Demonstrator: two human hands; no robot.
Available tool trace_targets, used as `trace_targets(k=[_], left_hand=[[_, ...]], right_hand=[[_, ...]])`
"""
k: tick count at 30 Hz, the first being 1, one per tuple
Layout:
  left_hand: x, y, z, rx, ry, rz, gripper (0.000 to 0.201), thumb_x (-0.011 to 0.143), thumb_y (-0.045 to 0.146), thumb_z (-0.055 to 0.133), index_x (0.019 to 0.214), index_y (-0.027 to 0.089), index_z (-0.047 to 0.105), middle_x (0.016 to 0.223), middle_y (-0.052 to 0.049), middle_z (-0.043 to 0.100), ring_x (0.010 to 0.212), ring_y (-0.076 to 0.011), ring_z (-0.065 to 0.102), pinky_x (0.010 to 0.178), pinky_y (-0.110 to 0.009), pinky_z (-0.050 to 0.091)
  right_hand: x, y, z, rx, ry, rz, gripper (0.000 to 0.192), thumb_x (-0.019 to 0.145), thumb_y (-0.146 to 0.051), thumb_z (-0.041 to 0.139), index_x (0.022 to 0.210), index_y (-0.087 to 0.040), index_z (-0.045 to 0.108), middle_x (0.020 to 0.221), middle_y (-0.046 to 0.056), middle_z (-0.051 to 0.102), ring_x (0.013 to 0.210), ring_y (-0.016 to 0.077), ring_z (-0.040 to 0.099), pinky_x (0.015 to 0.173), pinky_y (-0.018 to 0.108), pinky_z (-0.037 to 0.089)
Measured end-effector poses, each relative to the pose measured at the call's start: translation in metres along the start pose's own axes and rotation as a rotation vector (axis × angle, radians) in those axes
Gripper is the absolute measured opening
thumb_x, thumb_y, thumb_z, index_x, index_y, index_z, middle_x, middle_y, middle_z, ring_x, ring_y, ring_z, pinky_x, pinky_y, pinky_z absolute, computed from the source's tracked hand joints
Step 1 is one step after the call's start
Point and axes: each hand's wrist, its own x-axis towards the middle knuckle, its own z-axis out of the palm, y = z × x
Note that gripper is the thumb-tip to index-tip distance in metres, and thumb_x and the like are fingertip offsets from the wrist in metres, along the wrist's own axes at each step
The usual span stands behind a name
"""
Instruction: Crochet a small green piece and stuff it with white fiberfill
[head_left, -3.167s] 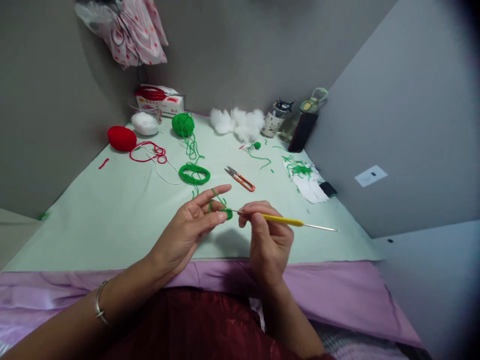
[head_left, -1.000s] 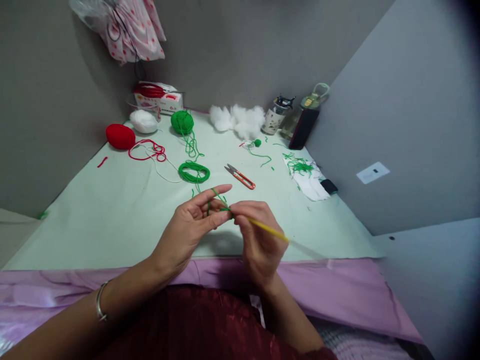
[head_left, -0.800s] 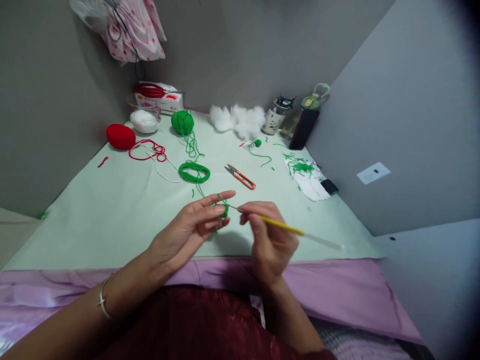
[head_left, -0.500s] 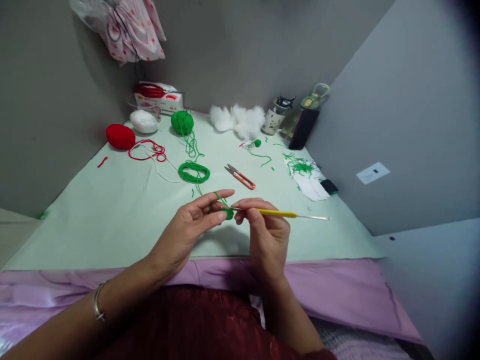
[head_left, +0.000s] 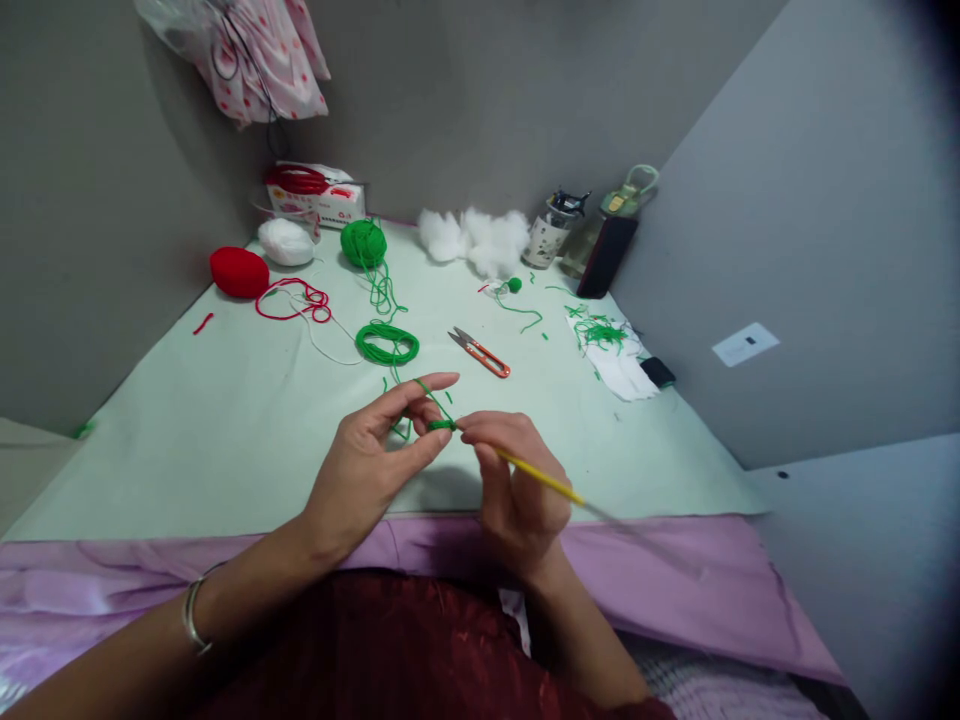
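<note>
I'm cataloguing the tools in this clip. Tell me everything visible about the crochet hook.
The crochet hook is a thin rod with a yellow grip and a bare, metal-looking tail, blurred here. The right hand pinches it near the front. It slants from the small green crochet piece, held in the left hand, down toward the right. Its tip is hidden in the yarn.

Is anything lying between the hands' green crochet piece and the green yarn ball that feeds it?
Partly. The strand from the green crochet piece, pinched by the left hand with the right hand's crochet hook in it, runs back through a loose green yarn coil before the green yarn ball. The snips lie aside.
</note>
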Motion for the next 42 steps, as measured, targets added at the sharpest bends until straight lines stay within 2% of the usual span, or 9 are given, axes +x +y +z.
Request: trace_targets(k=[4, 7, 11, 15, 20, 23, 27, 37, 42], left_hand=[[0.002, -0.002, 0.002, -0.340, -0.080, -0.233, 0.051, 0.079, 0.027, 0.088, 0.129, 0.028, 0.077, 0.080, 0.003, 0.064, 0.076, -0.0112, 0.055, 0.083, -0.025, 0.047], [0.007, -0.001, 0.000, -0.517, -0.139, -0.392, 0.049, 0.078, 0.025, 0.089, 0.126, 0.019, 0.078, 0.070, 0.005, 0.058, 0.064, -0.0084, 0.048, 0.087, -0.027, 0.050], [0.008, 0.001, -0.001, -0.458, -0.111, -0.324, 0.050, 0.079, 0.022, 0.088, 0.128, 0.023, 0.078, 0.081, 0.002, 0.065, 0.074, -0.0100, 0.055, 0.085, -0.024, 0.049], [0.005, -0.001, 0.004, -0.376, -0.089, -0.240, 0.043, 0.079, 0.023, 0.088, 0.122, 0.027, 0.080, 0.089, 0.001, 0.069, 0.086, -0.0112, 0.058, 0.080, -0.020, 0.045], [0.007, -0.005, 0.006, -0.438, -0.119, -0.311, 0.045, 0.078, 0.028, 0.089, 0.123, 0.024, 0.080, 0.089, -0.001, 0.071, 0.079, -0.0115, 0.058, 0.078, -0.023, 0.046], [0.011, -0.004, 0.003, -0.566, -0.181, -0.414, 0.037, 0.078, 0.024, 0.088, 0.114, 0.018, 0.083, 0.092, -0.002, 0.071, 0.077, -0.0103, 0.058, 0.089, -0.027, 0.051], [0.011, -0.001, -0.001, -0.470, -0.115, -0.313, 0.036, 0.080, 0.020, 0.086, 0.116, 0.023, 0.083, 0.085, 0.001, 0.067, 0.080, -0.0107, 0.058, 0.090, -0.024, 0.049], [0.006, -0.001, 0.001, -0.240, -0.102, -0.197, 0.032, 0.083, 0.027, 0.084, 0.115, 0.029, 0.084, 0.094, -0.002, 0.065, 0.095, -0.0171, 0.057, 0.087, -0.027, 0.045], [0.005, 0.001, -0.001, -0.188, -0.087, -0.167, 0.033, 0.083, 0.028, 0.084, 0.117, 0.030, 0.083, 0.093, -0.001, 0.064, 0.093, -0.0167, 0.055, 0.085, -0.027, 0.043]], right_hand=[[-0.005, 0.002, 0.004, -0.244, 0.003, -0.161, 0.030, 0.096, -0.005, 0.064, 0.119, -0.020, 0.073, 0.107, 0.010, 0.073, 0.100, 0.0207, 0.070, 0.082, 0.034, 0.060], [0.000, 0.002, 0.003, 0.041, 0.089, 0.082, 0.025, 0.100, -0.010, 0.059, 0.112, -0.024, 0.075, 0.098, 0.006, 0.072, 0.089, 0.0178, 0.068, 0.075, 0.033, 0.058], [0.010, 0.003, 0.002, 0.443, 0.161, 0.380, 0.021, 0.103, -0.019, 0.058, 0.100, -0.025, 0.077, 0.089, 0.002, 0.070, 0.070, 0.0134, 0.062, 0.063, 0.031, 0.053], [0.009, 0.003, 0.004, 0.339, 0.091, 0.332, 0.020, 0.101, -0.016, 0.061, 0.103, -0.026, 0.079, 0.093, 0.003, 0.074, 0.082, 0.0163, 0.068, 0.068, 0.031, 0.057], [0.000, 0.003, 0.005, -0.028, 0.042, 0.038, 0.031, 0.097, -0.011, 0.066, 0.118, -0.031, 0.077, 0.108, 0.006, 0.075, 0.097, 0.0202, 0.072, 0.079, 0.037, 0.061], [0.002, 0.004, 0.001, 0.110, 0.113, 0.183, 0.024, 0.099, -0.014, 0.063, 0.110, -0.028, 0.079, 0.098, 0.005, 0.075, 0.088, 0.0187, 0.070, 0.075, 0.035, 0.059], [0.010, 0.006, -0.001, 0.481, 0.175, 0.477, 0.018, 0.102, -0.025, 0.061, 0.097, -0.025, 0.078, 0.087, 0.002, 0.070, 0.068, 0.0131, 0.061, 0.063, 0.030, 0.052], [0.013, 0.012, 0.001, 0.632, 0.146, 0.607, 0.020, 0.100, -0.035, 0.064, 0.090, -0.020, 0.075, 0.084, 0.003, 0.073, 0.068, 0.0140, 0.065, 0.063, 0.029, 0.056], [0.013, 0.006, -0.004, 0.511, 0.121, 0.515, 0.021, 0.106, -0.028, 0.054, 0.096, -0.021, 0.072, 0.088, 0.004, 0.074, 0.071, 0.0141, 0.068, 0.066, 0.030, 0.059]])
